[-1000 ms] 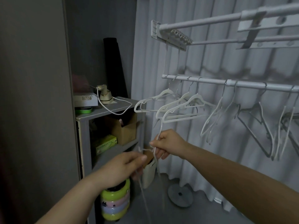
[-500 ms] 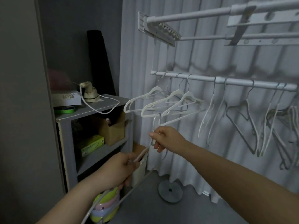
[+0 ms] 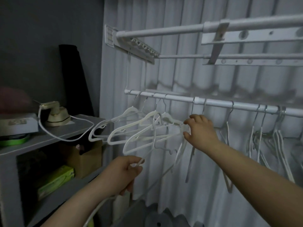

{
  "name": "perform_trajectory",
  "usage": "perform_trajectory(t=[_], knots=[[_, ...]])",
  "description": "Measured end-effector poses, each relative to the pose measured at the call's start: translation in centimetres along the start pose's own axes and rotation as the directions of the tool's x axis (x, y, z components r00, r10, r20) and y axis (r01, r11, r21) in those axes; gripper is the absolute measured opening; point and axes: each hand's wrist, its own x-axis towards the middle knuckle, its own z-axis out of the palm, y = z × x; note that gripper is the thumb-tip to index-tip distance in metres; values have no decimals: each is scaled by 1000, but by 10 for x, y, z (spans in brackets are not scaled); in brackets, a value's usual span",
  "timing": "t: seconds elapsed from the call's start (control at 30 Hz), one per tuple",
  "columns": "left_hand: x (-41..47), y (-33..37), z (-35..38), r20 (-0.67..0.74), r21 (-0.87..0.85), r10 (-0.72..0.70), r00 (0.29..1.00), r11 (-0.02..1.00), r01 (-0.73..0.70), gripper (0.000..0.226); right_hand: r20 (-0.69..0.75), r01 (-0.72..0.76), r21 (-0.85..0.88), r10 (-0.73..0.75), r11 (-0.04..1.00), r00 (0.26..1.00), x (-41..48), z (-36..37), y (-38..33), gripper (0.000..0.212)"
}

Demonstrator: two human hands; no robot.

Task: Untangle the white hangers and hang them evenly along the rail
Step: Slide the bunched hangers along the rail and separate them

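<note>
A white rail (image 3: pixel 216 103) runs left to right in front of a grey curtain. At its left end three white hangers (image 3: pixel 131 128) hang swung out toward the left. Several more hangers (image 3: pixel 255 136) hang edge-on along the right part, bunched at the far right. My left hand (image 3: pixel 122 174) is closed on the lower part of a loose white hanger (image 3: pixel 154 136) whose hook reaches up among the three hung ones. My right hand (image 3: pixel 199 130) pinches the right ends of that cluster, just below the rail.
A grey shelf unit (image 3: pixel 54 138) stands at the left with a small iron (image 3: pixel 55 115) and its white cord on top, and boxes inside. A folding drying rack (image 3: pixel 213 38) juts out above the rail. A round stand base (image 3: pixel 157 220) lies on the floor.
My right hand rose from below the hangers to the cluster's right ends near the rail. My left hand lifted the loose hanger higher. The camera moved closer and turned left.
</note>
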Motion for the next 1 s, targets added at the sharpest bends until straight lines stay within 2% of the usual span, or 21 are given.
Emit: perform_trajectory(t=[0.2, 0.33, 0.4, 0.53, 0.7, 0.83, 1.0], knots=[[64, 16, 3, -87, 59, 79, 993, 996, -74, 20, -71, 74, -126, -84, 989, 994, 65, 1, 26, 58], [105, 22, 16, -134, 14, 99, 986, 995, -98, 15, -101, 88, -182, -108, 979, 989, 92, 1, 46, 64], [122, 24, 25, -139, -9, 124, 982, 992, -127, 20, -85, 78, -169, -93, 983, 992, 101, 3, 56, 65], [150, 26, 39, -111, -40, 133, 985, 990, -138, 20, -39, 92, -174, -100, 981, 994, 108, 9, 65, 60], [186, 26, 49, -93, -1, 148, 985, 989, -148, 17, -104, 131, -148, -148, 980, 984, 113, 13, 67, 53], [207, 21, 53, 11, -5, 127, 992, 992, -127, 18, -160, 172, -123, -191, 977, 968, 119, 15, 61, 55], [216, 12, 50, 129, 104, 89, 988, 989, -102, 14, -179, 212, -50, -218, 976, 960, 138, 17, 44, 60]])
